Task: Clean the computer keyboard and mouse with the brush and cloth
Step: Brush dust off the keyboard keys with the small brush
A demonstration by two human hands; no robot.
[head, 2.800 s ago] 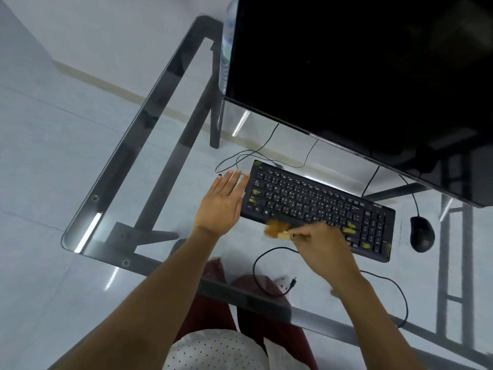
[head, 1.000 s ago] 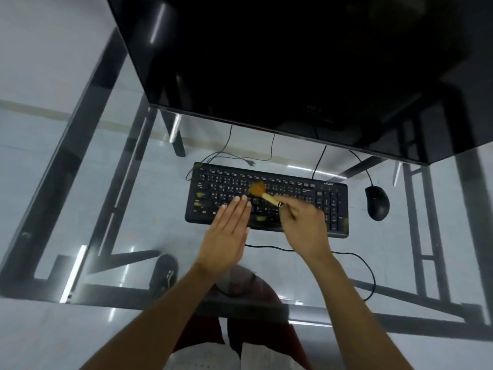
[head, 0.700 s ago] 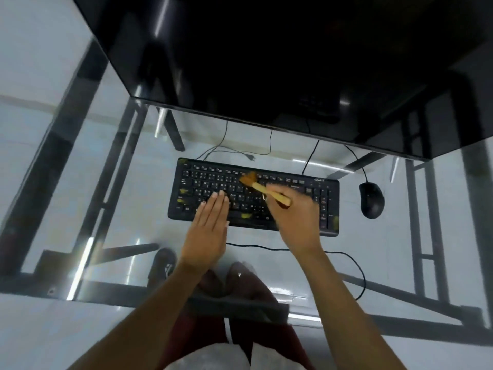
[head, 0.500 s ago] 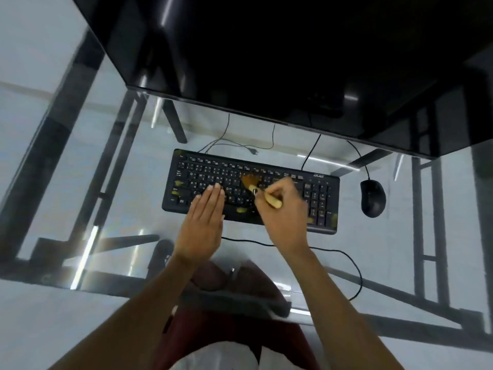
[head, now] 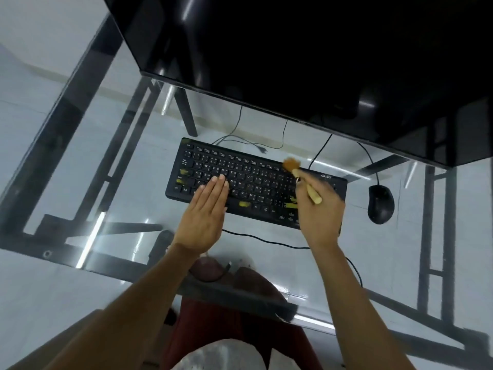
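From the head view, the right hand is gripping a wooden-handled brush, its bristles sitting blurred at the far edge of the black keyboard on the glass desk. The left hand is lying flat, fingers straight, on the left keys. The black mouse is sitting just right of the keyboard.

keyboard on glass desk; mouse right of keyboard, monitor behind keyboard, cable before keyboard
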